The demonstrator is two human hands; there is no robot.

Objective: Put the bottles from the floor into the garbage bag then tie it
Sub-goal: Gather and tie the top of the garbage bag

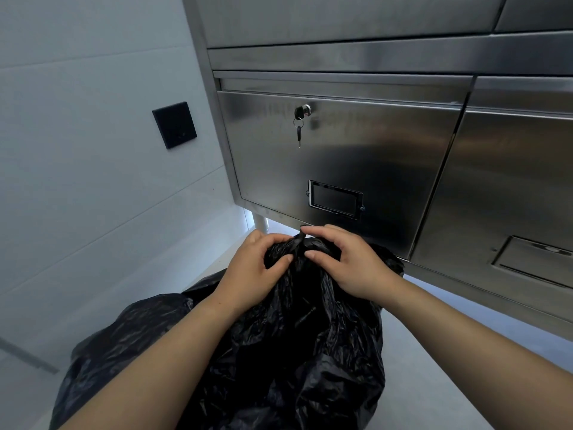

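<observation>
Black garbage bag [297, 352] fills the lower centre, on the pale floor [434, 383] in front of a steel cabinet [356, 156]. Bag mouth gathered into a bunched neck at top. Left hand [251, 268] grips the neck from the left, fingers curled into the plastic. Right hand [344, 259] pinches the twisted tip from the right, thumb and fingers curled. Hands close together, nearly touching. Key [299, 135] hangs from the cabinet lock. Dark wall plate [174, 125] on the left.

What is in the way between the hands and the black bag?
Nothing visible. The left hand and the right hand both grip the gathered top of the garbage bag directly.
</observation>
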